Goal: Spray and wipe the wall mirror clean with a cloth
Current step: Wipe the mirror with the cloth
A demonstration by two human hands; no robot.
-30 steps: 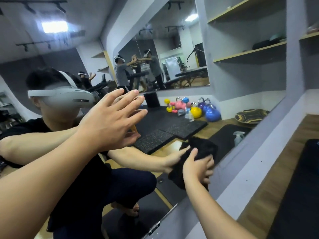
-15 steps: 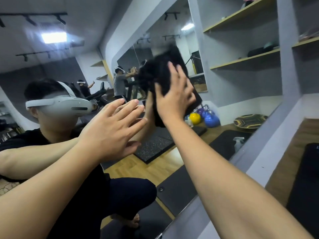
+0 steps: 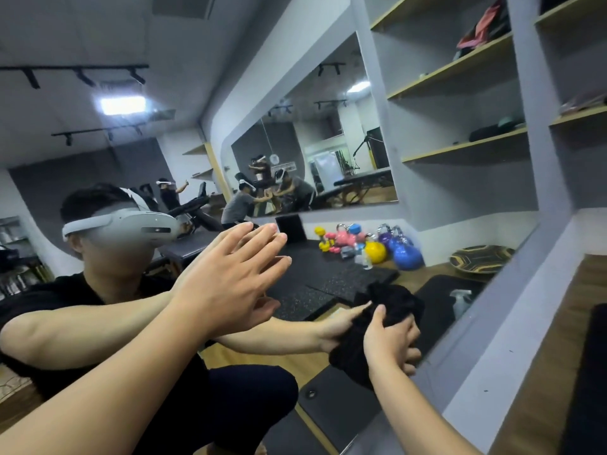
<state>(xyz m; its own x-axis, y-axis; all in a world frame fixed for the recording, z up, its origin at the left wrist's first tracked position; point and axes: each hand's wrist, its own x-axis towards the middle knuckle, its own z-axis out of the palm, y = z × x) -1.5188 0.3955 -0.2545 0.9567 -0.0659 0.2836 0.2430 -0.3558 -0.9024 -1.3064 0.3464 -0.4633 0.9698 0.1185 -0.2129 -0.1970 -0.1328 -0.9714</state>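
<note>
While my left hand braces flat, fingers straight, on the wall mirror, my right hand grips the black cloth against the glass low near its bottom frame, kettlebells reflected beyond.
</note>
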